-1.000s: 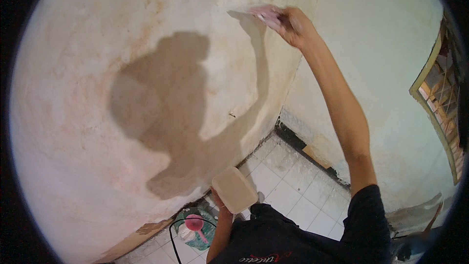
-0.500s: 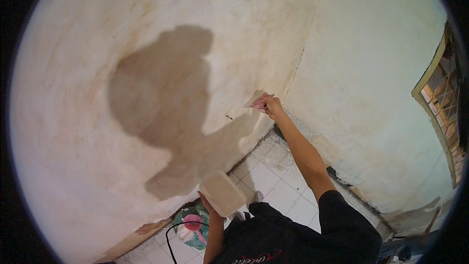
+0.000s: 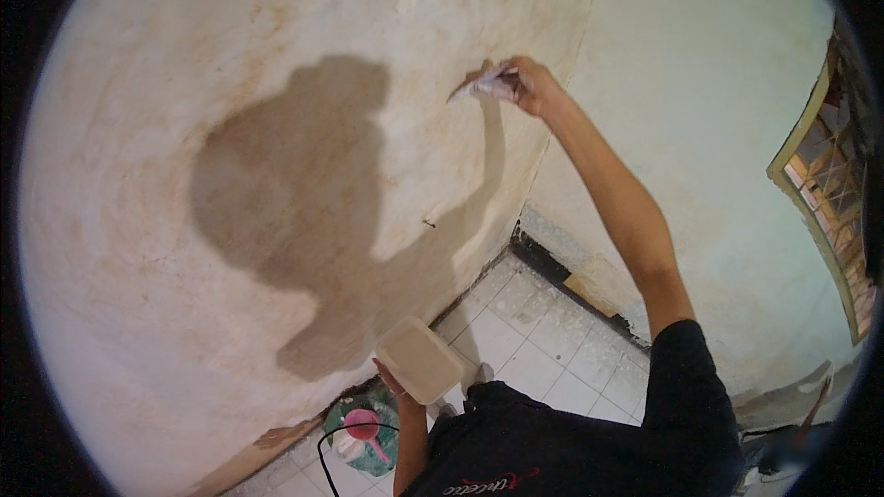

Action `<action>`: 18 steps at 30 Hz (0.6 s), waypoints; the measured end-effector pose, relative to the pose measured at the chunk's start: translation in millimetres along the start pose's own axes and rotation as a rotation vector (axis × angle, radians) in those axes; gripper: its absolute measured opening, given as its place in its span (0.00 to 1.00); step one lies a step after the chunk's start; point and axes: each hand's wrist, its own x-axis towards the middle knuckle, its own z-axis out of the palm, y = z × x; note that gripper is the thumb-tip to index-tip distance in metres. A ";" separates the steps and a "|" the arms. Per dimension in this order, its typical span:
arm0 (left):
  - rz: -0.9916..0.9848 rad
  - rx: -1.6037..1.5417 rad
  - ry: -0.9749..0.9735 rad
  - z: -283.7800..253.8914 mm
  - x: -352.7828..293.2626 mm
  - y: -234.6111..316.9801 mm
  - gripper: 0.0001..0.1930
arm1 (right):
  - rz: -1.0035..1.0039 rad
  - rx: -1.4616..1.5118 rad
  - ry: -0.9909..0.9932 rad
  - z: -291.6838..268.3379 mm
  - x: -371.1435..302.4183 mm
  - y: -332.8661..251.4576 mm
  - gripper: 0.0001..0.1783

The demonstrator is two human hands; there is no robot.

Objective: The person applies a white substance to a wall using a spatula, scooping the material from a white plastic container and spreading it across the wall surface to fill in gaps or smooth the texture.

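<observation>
My right hand (image 3: 529,85) is raised against the cream plastered wall (image 3: 276,129) near the room corner and grips a flat putty knife (image 3: 479,85) smeared with pale filler, its blade touching the wall. Low down by my body, my left hand (image 3: 394,385) holds up a rectangular cream-coloured board (image 3: 419,359) loaded with filler, kept level and apart from the wall. My shadow falls dark on the wall between both hands.
A small nail or mark (image 3: 429,222) sticks out of the wall below the knife. On the white tiled floor (image 3: 543,340) stands a green bucket (image 3: 364,428) with a pink scoop (image 3: 364,423) and a black cable. A window frame (image 3: 824,193) is at the right.
My right hand dropped from high on the wall down toward the corner, then rose again with the knife along the wall. The left hand with the board stayed low.
</observation>
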 end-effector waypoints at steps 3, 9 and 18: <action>0.009 -0.003 -0.034 4.8 1.7 -0.3 0.33 | -0.065 0.020 -0.050 26.2 12.2 -57.4 0.13; -0.007 -0.029 -0.029 -2.7 -3.8 1.2 0.33 | -0.190 -0.154 -0.079 98.0 0.2 -139.3 0.15; 0.029 0.030 -0.003 -27.5 -4.6 -0.9 0.33 | -0.262 -0.177 -0.082 100.4 7.5 -191.8 0.08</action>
